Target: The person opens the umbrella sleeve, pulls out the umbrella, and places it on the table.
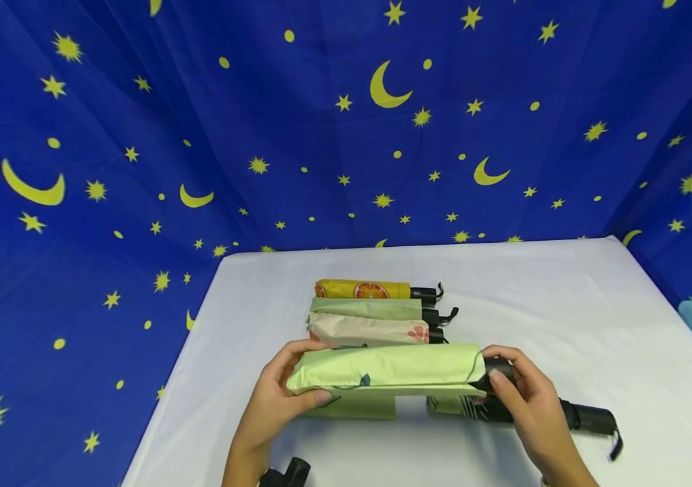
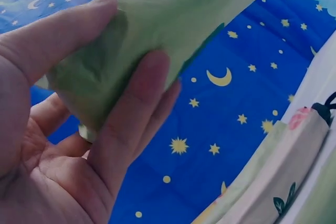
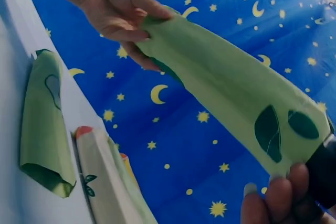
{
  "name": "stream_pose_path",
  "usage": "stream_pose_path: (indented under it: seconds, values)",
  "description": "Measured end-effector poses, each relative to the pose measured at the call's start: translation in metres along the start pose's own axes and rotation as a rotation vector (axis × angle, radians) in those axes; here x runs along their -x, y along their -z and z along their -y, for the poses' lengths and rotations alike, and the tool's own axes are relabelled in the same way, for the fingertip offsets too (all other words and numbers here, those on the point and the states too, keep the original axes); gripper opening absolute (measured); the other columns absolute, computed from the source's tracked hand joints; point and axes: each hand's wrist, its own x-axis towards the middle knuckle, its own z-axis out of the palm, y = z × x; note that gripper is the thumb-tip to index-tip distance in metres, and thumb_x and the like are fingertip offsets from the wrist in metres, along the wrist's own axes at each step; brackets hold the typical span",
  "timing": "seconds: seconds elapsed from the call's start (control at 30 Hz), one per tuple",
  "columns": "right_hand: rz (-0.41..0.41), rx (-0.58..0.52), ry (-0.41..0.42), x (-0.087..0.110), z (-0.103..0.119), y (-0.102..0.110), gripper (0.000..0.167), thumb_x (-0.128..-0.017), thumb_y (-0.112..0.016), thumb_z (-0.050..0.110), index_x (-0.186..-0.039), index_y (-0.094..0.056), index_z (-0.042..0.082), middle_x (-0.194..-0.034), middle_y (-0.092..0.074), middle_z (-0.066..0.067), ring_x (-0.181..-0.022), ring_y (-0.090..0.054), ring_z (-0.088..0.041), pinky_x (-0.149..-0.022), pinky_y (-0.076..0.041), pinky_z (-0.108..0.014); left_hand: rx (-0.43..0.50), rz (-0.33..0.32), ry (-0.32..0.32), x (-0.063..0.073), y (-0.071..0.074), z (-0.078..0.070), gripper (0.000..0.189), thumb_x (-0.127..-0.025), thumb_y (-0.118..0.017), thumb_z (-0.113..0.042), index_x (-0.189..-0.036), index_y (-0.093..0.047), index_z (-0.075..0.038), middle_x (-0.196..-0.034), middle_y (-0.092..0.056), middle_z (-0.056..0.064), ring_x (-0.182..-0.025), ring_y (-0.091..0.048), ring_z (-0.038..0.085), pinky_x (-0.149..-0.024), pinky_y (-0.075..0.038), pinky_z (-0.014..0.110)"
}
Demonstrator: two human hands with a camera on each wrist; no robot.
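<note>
A folded umbrella in a light green sleeve (image 1: 388,365) is held level above the white table by both hands. My left hand (image 1: 287,389) grips the sleeve's left end, thumb on the near side and fingers at the far side. My right hand (image 1: 525,389) holds the black handle (image 1: 498,373) at the other end. Dark green leaf prints (image 3: 269,134) show on the sleeve in the right wrist view. Below it on the table lie a loose green sleeve (image 3: 47,124) and another umbrella with a black handle (image 1: 589,419), partly hidden by my right hand.
Behind the held umbrella, a yellow umbrella with orange slices (image 1: 376,289), a pale green one (image 1: 370,308) and a cream one with a pink flower (image 1: 370,329) lie in a row on the white table (image 1: 565,291). A black object (image 1: 293,472) shows beside my left wrist.
</note>
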Motion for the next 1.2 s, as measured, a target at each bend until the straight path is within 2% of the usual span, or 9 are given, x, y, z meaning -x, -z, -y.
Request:
stream_pose_path:
  seconds: [0.17, 0.3, 0.4, 0.67, 0.93, 1.2]
  values:
    - [-0.007, 0.082, 0.009, 0.009, -0.001, 0.003, 0.028, -0.100, -0.054, -0.011, -0.127, -0.060, -0.003, -0.097, -0.069, -0.009, -0.078, -0.067, -0.016, -0.063, -0.058, -0.030, -0.044, 0.011, -0.002, 0.006, -0.004, -0.005, 0.062, -0.084, -0.074, 0.015, -0.141, -0.051, 0.007, -0.137, -0.055, 0.025, -0.116, -0.060, 0.026, -0.088, -0.057, 0.033]
    - [0.013, 0.148, 0.017, 0.014, -0.001, 0.004, 0.028, -0.101, -0.055, -0.009, -0.128, -0.060, -0.003, -0.108, -0.071, -0.004, -0.085, -0.068, -0.013, -0.066, -0.058, -0.028, -0.054, 0.022, -0.042, 0.010, -0.005, -0.008, 0.060, -0.083, -0.074, 0.017, -0.139, -0.052, 0.010, -0.138, -0.056, 0.027, -0.116, -0.061, 0.027, -0.089, -0.057, 0.033]
    - [0.027, 0.145, 0.031, 0.015, -0.001, 0.003, 0.028, -0.100, -0.055, -0.010, -0.127, -0.060, -0.004, -0.111, -0.071, -0.004, -0.088, -0.068, -0.011, -0.068, -0.058, -0.027, -0.048, 0.023, -0.059, 0.013, -0.005, -0.008, 0.060, -0.083, -0.074, 0.018, -0.138, -0.052, 0.011, -0.137, -0.056, 0.027, -0.116, -0.061, 0.027, -0.089, -0.057, 0.033]
    - [0.051, 0.124, 0.038, 0.017, -0.001, 0.003, 0.031, -0.099, -0.054, -0.013, -0.128, -0.061, -0.003, -0.100, -0.072, -0.007, -0.084, -0.069, -0.012, -0.066, -0.059, -0.029, -0.082, 0.014, -0.087, 0.017, -0.004, -0.011, 0.061, -0.080, -0.075, 0.019, -0.136, -0.054, 0.011, -0.136, -0.056, 0.029, -0.122, -0.059, 0.031, -0.093, -0.056, 0.033]
    - [0.089, 0.063, 0.061, 0.019, -0.003, 0.003, 0.034, -0.099, -0.051, -0.016, -0.128, -0.061, -0.002, -0.085, -0.067, -0.005, -0.061, -0.061, -0.018, -0.048, -0.051, -0.035, -0.069, 0.016, -0.081, 0.019, -0.003, -0.013, 0.060, -0.080, -0.074, 0.020, -0.136, -0.053, 0.012, -0.137, -0.056, 0.030, -0.121, -0.060, 0.032, -0.092, -0.056, 0.034]
    - [0.111, 0.066, 0.054, 0.018, 0.000, 0.006, 0.031, -0.102, -0.049, -0.013, -0.130, -0.059, -0.005, -0.091, -0.068, -0.008, -0.065, -0.063, -0.020, -0.052, -0.055, -0.035, -0.059, 0.008, -0.076, 0.020, -0.003, -0.016, 0.060, -0.080, -0.075, 0.020, -0.136, -0.054, 0.012, -0.138, -0.055, 0.029, -0.124, -0.058, 0.032, -0.093, -0.056, 0.034]
